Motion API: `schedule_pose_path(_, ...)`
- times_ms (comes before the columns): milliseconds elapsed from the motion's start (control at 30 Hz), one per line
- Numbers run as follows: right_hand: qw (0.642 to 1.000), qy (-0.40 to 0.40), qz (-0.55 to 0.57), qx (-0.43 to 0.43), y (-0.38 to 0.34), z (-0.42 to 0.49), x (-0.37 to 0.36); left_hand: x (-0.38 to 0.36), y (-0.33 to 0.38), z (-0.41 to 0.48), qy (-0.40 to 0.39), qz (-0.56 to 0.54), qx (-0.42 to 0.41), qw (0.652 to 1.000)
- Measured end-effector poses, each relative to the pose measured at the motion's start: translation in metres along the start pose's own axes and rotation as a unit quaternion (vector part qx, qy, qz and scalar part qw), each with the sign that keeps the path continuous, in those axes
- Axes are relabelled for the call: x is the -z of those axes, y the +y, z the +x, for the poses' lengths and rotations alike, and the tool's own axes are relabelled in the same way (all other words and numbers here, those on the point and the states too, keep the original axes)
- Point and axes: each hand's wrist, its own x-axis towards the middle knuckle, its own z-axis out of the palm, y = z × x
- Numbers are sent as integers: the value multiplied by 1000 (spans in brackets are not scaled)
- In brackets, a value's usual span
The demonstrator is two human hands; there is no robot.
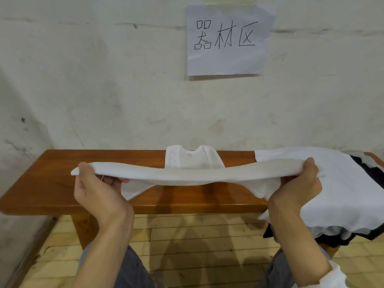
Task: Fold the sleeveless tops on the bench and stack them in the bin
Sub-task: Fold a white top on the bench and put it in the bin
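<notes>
Head view looks down on a white sleeveless top (187, 175) held taut between both hands above the wooden worktop (52, 173). The left hand (97, 190) pinches one end of the raised edge, thumb on top and fingers curled beneath; the right hand (297, 183) grips the other end the same way. The raised edge runs left to right, along the length of the worktop and clear of it, sagging a little in the middle. The shoulder straps and neckline (190, 151) lie flat on the far side of the worktop, pointing at the wall, so the garment's neck-to-hem line runs away from the person while its held, stretched axis lies crosswise. I judge this to be the folding step for this top, with the near part lifted either to be laid over toward the neck or to be smoothed flat; which of the two cannot be told. The next move calls for both hands to travel together and level, so the edge lands square with the straps and no crease is trapped beneath. To the right, a pile of unfolded tops (342, 194), white over grey and dark ones, overhangs the front of the worktop, close beside the right hand. No bin is in view, so stacking seems some way off
</notes>
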Motion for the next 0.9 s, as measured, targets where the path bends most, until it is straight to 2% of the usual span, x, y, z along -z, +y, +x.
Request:
schedule_pose_path(400,995,-37,-83,-41,50,22,-10,-8,-49,22,-32,67,60,995)
schedule_pose_path(600,985,-64,-143,-70,88,61,-60,-45,-83,60,-37,77,96,992)
schedule_pose_path(700,979,-83,-156,-99,117,85,-92,-76,-111,91,-25,71,141,987)
schedule_pose_path(833,953,-143,-231,-136,166,98,-110,-91,-170,124,-35,109,231,966)
schedule_pose_path(900,925,-197,-314,-89,186,88,-98,-84,-197,123,-68,195,218,954)
